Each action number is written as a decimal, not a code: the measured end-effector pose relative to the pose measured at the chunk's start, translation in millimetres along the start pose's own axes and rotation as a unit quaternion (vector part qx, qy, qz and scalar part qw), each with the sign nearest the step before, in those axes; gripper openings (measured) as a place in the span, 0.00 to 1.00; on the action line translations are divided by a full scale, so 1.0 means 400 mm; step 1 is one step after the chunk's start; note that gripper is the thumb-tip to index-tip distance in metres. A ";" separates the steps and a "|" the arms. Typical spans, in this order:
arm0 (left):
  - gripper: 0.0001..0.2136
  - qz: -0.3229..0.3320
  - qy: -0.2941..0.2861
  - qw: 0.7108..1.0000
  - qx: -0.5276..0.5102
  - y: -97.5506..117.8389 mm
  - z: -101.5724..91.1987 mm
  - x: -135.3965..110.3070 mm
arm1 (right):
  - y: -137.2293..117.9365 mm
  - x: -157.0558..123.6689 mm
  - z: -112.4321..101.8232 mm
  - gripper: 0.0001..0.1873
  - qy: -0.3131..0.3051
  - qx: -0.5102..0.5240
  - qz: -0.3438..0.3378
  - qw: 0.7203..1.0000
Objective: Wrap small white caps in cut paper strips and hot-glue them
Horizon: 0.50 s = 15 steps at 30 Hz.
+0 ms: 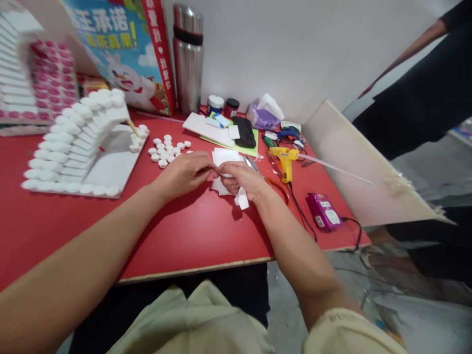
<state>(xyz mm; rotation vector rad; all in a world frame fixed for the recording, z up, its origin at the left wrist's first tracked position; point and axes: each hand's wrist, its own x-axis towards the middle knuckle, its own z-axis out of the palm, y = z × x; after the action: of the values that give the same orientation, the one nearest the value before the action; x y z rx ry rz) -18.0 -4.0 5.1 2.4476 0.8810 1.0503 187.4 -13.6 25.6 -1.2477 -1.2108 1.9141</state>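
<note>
My left hand [184,174] and my right hand [241,178] meet over the table, fingertips pinched together. Whatever is between the fingertips is too small or hidden to make out. White paper pieces [223,156] lie under and behind the hands. A small white piece [242,199] shows below my right hand's curled fingers; I cannot tell if it is gripped. Scissors [277,189] with orange handles lie partly hidden beside my right hand. Left of my left hand are several round white pieces [169,150]. Farther left stands a white stair-like model [79,142] edged with similar pieces.
On the red table [206,236], a yellow glue gun [284,160] and a purple power socket box [324,211] trail cords at the right. A steel flask [188,59] stands at the back. A large pale board [354,172] leans beside the table, near another person [413,98].
</note>
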 end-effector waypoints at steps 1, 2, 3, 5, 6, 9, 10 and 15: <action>0.12 0.007 0.002 1.000 0.018 0.000 0.001 0.001 | 0.001 0.002 0.000 0.08 0.005 0.004 -0.003 1.000; 0.12 0.014 0.003 0.999 0.036 0.001 0.003 0.002 | 0.002 0.005 0.001 0.08 0.008 0.011 -0.003 1.000; 0.12 0.020 0.004 0.998 0.055 0.001 0.005 0.004 | 0.002 0.008 0.001 0.08 0.006 0.022 0.000 1.000; 0.12 0.032 0.008 0.995 0.089 0.005 0.009 0.007 | -0.002 0.013 0.000 0.10 -0.017 0.058 0.029 0.998; 0.12 0.036 0.010 0.994 0.102 0.008 0.011 0.008 | -0.005 0.015 0.000 0.11 -0.034 0.078 0.051 0.995; 0.11 0.032 0.019 0.994 0.106 0.021 0.013 0.009 | -0.012 0.016 0.003 0.14 -0.064 0.104 0.090 0.988; 0.10 0.019 0.022 0.996 0.089 0.025 0.013 0.008 | -0.012 0.015 0.006 0.13 -0.055 0.094 0.081 0.991; 0.09 -0.187 0.016 0.969 -0.159 0.028 0.014 0.003 | 0.004 0.005 0.026 0.11 0.075 -0.080 -0.071 0.991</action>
<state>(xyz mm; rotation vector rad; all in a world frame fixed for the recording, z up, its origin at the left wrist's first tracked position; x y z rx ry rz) -8.5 -11.9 7.6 1.9133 1.0421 1.0033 177.1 -16.7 24.9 -1.3229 -1.3577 1.6183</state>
